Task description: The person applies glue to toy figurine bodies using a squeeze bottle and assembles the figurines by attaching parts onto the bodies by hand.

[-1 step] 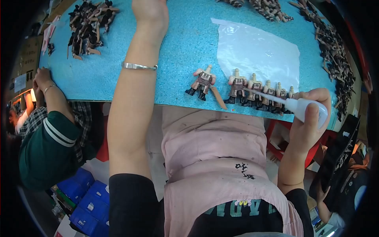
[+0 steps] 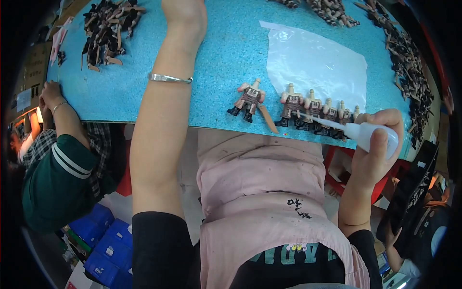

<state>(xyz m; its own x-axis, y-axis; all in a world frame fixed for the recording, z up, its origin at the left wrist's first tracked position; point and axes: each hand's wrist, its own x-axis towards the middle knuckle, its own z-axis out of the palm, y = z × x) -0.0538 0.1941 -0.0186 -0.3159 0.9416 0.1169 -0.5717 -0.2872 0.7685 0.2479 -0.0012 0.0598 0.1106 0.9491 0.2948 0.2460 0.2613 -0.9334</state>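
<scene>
My right hand is wrapped round a white squeeze bottle with a long thin nozzle. The nozzle points left over a row of several headless toy figures with brown clothes and black boots, close to the table's near edge. Its tip is beside the leftmost figure of the row; I cannot tell whether they touch. Apart to the left lies another headless figure, with a flat tan piece beside it. My left hand reaches to the far edge of the picture, its fingers out of sight.
A clear plastic sheet lies behind the row on the blue table. Piles of dark and tan parts are at far left and along the right edge; striped parts lie at the back. Another person's arm rests at the left.
The nozzle has dipped slightly toward the near edge across the row of figures. My left arm has hardly moved.
</scene>
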